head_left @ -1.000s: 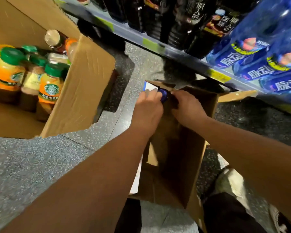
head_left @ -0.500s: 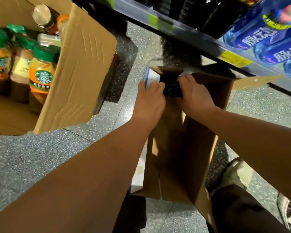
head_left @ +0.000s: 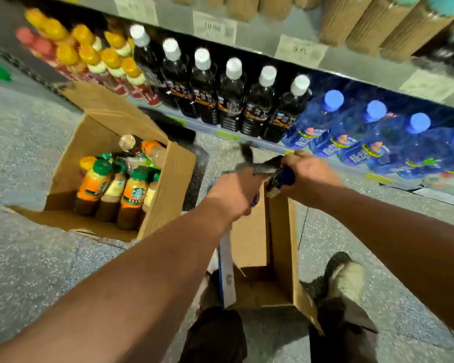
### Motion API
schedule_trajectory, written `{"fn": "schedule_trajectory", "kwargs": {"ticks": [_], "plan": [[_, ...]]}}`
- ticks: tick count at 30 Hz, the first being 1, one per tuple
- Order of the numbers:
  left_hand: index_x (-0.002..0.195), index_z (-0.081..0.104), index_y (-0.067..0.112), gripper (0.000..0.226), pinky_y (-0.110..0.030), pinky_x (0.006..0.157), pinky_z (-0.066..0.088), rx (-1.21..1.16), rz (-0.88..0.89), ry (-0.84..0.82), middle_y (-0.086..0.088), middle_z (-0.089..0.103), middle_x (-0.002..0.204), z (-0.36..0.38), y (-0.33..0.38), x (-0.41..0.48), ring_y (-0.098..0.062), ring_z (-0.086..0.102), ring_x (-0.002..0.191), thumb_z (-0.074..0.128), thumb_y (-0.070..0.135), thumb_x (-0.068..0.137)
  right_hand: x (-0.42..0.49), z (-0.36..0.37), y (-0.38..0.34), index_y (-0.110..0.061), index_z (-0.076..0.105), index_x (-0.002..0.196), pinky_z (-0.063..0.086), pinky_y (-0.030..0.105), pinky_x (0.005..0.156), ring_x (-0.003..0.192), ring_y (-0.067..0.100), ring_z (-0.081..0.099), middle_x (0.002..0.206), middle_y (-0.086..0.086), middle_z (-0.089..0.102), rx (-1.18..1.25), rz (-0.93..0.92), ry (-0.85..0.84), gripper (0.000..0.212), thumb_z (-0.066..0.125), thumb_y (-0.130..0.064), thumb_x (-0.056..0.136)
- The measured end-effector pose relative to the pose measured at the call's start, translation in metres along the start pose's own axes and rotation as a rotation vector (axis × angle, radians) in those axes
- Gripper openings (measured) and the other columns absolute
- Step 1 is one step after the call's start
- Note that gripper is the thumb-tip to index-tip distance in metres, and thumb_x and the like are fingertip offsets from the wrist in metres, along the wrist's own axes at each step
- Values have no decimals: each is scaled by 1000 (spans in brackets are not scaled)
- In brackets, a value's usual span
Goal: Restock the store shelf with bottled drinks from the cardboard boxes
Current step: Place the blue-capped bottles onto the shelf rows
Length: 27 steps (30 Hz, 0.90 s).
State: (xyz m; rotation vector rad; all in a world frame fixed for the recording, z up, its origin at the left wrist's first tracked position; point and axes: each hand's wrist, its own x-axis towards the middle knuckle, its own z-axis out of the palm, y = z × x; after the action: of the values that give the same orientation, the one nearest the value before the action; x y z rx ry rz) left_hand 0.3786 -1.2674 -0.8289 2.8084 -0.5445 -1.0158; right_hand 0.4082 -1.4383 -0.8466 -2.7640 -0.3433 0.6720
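Bent over a narrow brown cardboard box [head_left: 282, 258] standing open on the speckled grey floor [head_left: 24, 258], just beside a worn pale shoe [head_left: 347, 279], with a white-and-blue printed panel [head_left: 226, 273] down its left side. Inside it, bare brown walls and bottom on view.

Gripping a dark blue plastic bottle [head_left: 283, 178] in the right hand [head_left: 311, 170], fingers curled round its body. Bottle tilted, held just above the box's far rim and below the shelf edge. Left hand [head_left: 233, 192] fisted close beside it over the same rim, with a sliver of blue at the knuckles. Possibly a second bottle, but too smeared to name anything in that grip.

To the left, well apart, a large open brown cardboard box [head_left: 168, 184], partly filled. Squat bottles with orange labels and green caps [head_left: 133, 195] upright toward its right wall. Behind them a brown-capped bottle [head_left: 127, 141] and an orange-capped one [head_left: 148, 145], tipped over the rest.

Ahead, the grey metal store shelf [head_left: 207, 129], stocked in rows:
- At the left, red-labelled bottles with orange and yellow caps [head_left: 89, 56].
- In the middle, black bottles with white caps [head_left: 231, 93].
- At the right, nearest the right hand, clear blue bottles with blue caps [head_left: 351, 127].

Above, white price tags [head_left: 214, 27] along the edge of a higher shelf carrying tan bottles [head_left: 351, 19].
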Motion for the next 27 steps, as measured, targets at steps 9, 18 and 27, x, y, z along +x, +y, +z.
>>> {"fn": "schedule_trajectory", "kwargs": {"ticks": [9, 18, 27], "plan": [[107, 54, 10, 35, -35, 74, 45, 2, 44, 215, -11, 51, 111, -156, 24, -114, -33, 57, 98, 65, 31, 81, -92, -179, -78, -17, 56, 96, 41, 31, 72, 95, 31, 55, 95, 4, 48, 21, -81, 139, 33, 72, -29, 70], [116, 56, 16, 39, -31, 82, 42, -43, 73, 341, -11, 43, 102, -271, 102, -241, -32, 53, 99, 68, 24, 79, -216, -323, -117, -20, 49, 77, 38, 29, 65, 83, 28, 55, 84, 3, 46, -82, -180, 322, 23, 68, -28, 68], [96, 58, 17, 24, -30, 75, 42, -77, 66, 588, -6, 50, 91, -385, 196, -364, -27, 50, 91, 68, 25, 76, -347, -466, -165, -15, 56, 74, 37, 30, 57, 71, 24, 49, 70, 1, 49, -54, -167, 473, 23, 68, -35, 71]]}}
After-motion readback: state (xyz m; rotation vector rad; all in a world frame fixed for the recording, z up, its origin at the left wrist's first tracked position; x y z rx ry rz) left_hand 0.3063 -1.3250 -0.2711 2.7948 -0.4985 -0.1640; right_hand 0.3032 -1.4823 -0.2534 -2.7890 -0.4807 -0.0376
